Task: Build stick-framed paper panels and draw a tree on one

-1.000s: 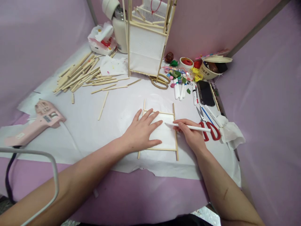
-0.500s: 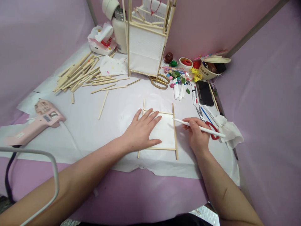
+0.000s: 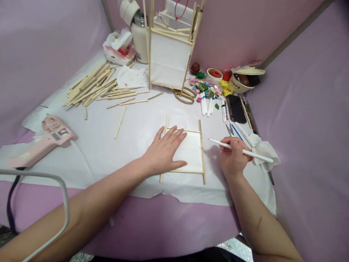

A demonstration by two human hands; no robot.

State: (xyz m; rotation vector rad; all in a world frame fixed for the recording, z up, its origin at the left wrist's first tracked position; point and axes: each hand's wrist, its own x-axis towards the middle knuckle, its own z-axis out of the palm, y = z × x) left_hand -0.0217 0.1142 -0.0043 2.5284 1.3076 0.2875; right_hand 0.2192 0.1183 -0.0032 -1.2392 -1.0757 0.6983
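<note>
White pen (image 3: pixel 218 143) is pinched between the thumb and first fingers of your right hand (image 3: pixel 233 154), and its tip points left, just beside the wooden frame (image 3: pixel 202 153). This frame is made from thin sticks and lies flat on the white paper sheet (image 3: pixel 136 134) in front of you, with a white panel (image 3: pixel 192 145) inside it. Your left hand (image 3: pixel 163 151) is spread open and pressed flat on this panel, with the fingers apart, and its wrist side passes over the left stick of the frame. Under your right hand, red-handled scissors (image 3: pixel 229 130) are mostly hidden, and a blue pen (image 3: pixel 236 131) and a crumpled tissue (image 3: pixel 265 154) lie very near. On the left side of the sheet rests a pink glue gun (image 3: pixel 51 136), and a few loose sticks (image 3: pixel 119 122) lie between it and the frame. Farther away you have a big pile of wooden sticks (image 3: pixel 89 85), a row of white markers (image 3: pixel 204 103) and a black phone (image 3: pixel 236 109). Farthest of all, another wooden frame with a white panel (image 3: pixel 169 62) stands upright, with a white bottle (image 3: pixel 140 38) and a plastic bag (image 3: pixel 118 47) on its left side.
</note>
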